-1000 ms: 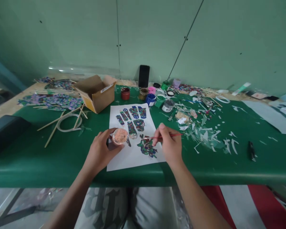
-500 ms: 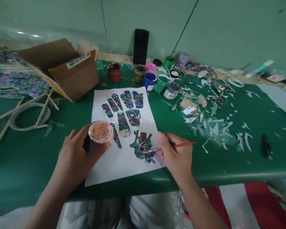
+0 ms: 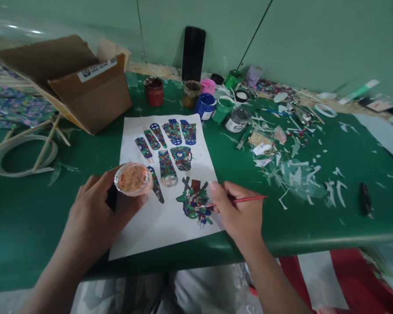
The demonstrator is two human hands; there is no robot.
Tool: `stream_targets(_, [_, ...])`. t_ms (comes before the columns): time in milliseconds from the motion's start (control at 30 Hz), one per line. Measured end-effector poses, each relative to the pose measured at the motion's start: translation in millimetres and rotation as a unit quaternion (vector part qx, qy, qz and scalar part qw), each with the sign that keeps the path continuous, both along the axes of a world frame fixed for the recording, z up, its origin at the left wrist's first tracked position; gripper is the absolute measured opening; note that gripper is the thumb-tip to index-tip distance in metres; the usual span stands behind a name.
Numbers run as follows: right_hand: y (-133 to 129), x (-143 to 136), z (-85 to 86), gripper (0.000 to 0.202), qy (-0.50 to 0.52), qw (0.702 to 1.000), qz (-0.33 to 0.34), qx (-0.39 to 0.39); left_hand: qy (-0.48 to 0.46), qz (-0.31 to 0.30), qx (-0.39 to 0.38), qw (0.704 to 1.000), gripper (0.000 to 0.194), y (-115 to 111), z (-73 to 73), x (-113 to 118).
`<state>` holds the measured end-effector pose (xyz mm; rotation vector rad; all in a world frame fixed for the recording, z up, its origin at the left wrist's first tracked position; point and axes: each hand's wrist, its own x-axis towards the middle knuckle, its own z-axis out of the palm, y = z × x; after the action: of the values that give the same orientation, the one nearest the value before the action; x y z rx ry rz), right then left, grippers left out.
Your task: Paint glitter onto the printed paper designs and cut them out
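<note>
Open pot (image 3: 133,179) and slim red brush (image 3: 250,199) sharing one crowded sheet (image 3: 173,220)

The left hand (image 3: 96,209) is clamping the pot between thumb and curled fingers, its mouth facing up. The right hand (image 3: 244,211) is pinching the red brush, fingers closed together on the handle, with the tip pointing left at the patterned figure (image 3: 196,198); whether the bristles are touching is too small to tell.

Spilling is looking like the chief risk: the pot is standing open over the sheet's left part, so a tilt of the left hand could be tipping paint onto the patterned pieces (image 3: 167,165) to the right of and beyond it. Smearing is the next worry, since the right hand is hovering or resting just beside the figure, and its side could be dragging through any wet patch. A small wobble could also be pushing colour across a neighbouring shape, because the details are crowding so tightly. Neither hand is clearly pinning the sheet's middle, so it could be sliding under the brush.

The figure, just left of the right hand's fingertips, is showing green, dark red, blue and black patches within a jagged outline, with some thin lines poking out nearest the person.
</note>
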<state>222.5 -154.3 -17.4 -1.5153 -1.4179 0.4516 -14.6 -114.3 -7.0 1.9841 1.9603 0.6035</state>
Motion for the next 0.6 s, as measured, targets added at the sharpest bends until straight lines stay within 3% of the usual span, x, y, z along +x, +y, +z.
stream_targets(600, [0.8,-0.8,3.2,0.048,-0.035,0.999,-0.020,0.030,0.001,-0.002,-0.011,1.000,0.062,-0.5,1.9,0.8])
